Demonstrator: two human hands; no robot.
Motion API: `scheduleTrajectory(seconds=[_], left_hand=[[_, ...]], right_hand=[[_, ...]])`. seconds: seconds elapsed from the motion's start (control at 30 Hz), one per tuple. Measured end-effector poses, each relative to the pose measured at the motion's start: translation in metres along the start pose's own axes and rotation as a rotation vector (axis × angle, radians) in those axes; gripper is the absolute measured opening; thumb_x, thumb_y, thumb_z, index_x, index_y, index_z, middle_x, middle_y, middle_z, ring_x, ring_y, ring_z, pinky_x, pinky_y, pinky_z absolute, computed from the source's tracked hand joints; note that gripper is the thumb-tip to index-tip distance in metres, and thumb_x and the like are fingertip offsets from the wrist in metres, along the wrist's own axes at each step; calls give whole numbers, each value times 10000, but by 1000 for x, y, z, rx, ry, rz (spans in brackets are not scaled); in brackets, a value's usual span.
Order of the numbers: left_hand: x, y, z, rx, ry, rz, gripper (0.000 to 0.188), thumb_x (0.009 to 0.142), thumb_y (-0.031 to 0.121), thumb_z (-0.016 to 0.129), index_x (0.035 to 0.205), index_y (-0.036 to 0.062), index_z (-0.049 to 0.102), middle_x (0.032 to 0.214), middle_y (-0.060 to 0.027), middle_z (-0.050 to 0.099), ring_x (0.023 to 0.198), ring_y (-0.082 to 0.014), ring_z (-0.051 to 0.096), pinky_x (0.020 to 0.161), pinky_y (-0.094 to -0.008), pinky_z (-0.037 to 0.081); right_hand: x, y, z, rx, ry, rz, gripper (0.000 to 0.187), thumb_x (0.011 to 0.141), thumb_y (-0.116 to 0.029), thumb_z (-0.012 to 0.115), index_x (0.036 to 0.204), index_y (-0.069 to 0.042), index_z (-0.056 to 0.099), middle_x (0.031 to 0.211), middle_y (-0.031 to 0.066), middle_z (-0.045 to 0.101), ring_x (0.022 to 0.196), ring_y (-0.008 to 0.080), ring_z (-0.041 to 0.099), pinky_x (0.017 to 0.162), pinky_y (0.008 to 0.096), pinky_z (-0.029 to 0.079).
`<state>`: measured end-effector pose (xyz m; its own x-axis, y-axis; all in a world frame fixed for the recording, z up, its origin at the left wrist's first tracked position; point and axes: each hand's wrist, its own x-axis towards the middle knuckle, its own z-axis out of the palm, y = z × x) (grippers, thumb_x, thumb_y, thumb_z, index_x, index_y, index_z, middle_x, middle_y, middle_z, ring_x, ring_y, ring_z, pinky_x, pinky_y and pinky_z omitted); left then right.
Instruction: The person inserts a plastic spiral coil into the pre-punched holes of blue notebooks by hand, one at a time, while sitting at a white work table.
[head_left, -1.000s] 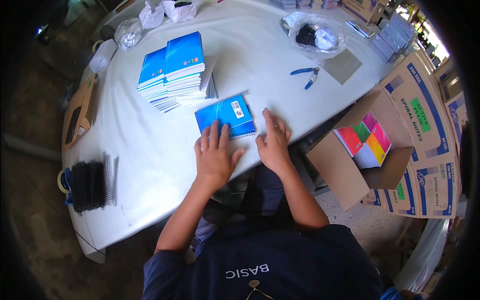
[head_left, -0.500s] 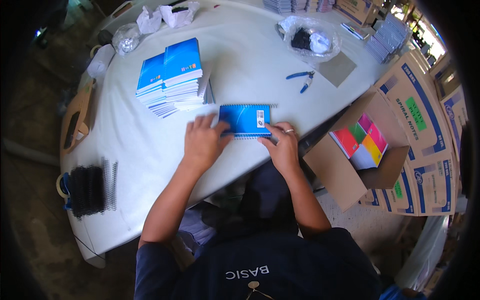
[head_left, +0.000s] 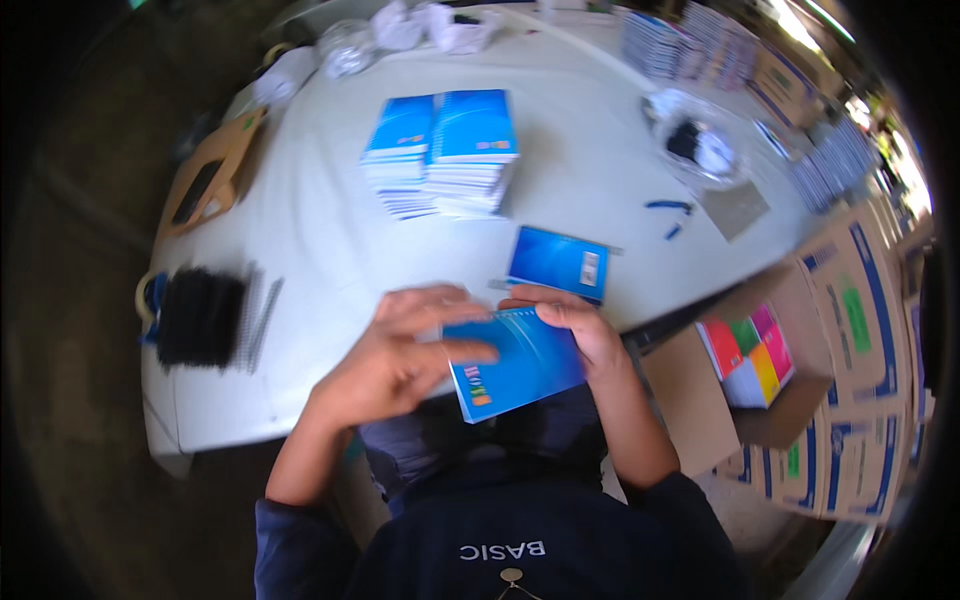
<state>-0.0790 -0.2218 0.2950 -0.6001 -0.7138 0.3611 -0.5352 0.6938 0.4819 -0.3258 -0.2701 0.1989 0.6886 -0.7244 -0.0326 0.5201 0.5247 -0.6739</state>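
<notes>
Holding blue spiral nb (head_left: 528,362)
R hand (head_left: 590,335) gripping it ~1 o'clock; L hand (head_left: 388,362) overlapping ~10 o'clock, can't tell grip; 2nd nb (head_left: 550,260) lying on desk (head_left: 310,220), 1 o'clock.

Shirt (head_left: 430,535) dark navy, short-sleeved; left sleeve (head_left: 298,545) and right sleeve (head_left: 692,530) plain, loose, ending above the elbows. Pale block lettering (head_left: 503,551) across the front, upside down as seen. Nearer, a small round tan disc (head_left: 511,575) with thin pale cord. Trousers (head_left: 412,450) dark, bluish-grey, creased. Forearms uncovered. Left hand (head_left: 392,358) and right hand (head_left: 592,338) bare, blurred.
</notes>
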Motion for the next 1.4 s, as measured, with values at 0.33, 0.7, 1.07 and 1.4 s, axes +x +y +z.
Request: scheduleTrajectory(seconds=[0.33,0.7,1.07,1.4], left_hand=[[-156,-167,-11,878,470,-995,285,802,329,664,884,58,627,919,-115,608,875,-307,591,749,-413,470],[-108,-112,-32,-19,552,-737,358,928,320,442,946,-12,577,729,-31,554,614,-136,460,612,-263,403],[-48,-90,24,-563,139,-772,323,967,301,487,803,33,562,665,27,451,626,-60,399,582,-216,340],[-22,-75,-17,198,-199,-270,214,771,129,718,950,93,606,1048,-71,573,961,-241,546,896,-365,369]], right_hand=[[37,49,28,-745,137,-390,306,869,-40,591,1172,6,582,1109,102,636,1062,168,579,921,289,432],[44,46,5,-920,130,-343,294,862,-51,606,1152,2,609,1070,88,655,993,128,579,898,271,434],[41,46,4,-1028,129,-413,266,856,-32,606,1119,1,630,1042,105,672,963,140,610,868,266,456],[42,50,11,-918,169,-377,301,830,13,607,1130,-4,621,1039,123,675,934,186,646,817,267,488]])
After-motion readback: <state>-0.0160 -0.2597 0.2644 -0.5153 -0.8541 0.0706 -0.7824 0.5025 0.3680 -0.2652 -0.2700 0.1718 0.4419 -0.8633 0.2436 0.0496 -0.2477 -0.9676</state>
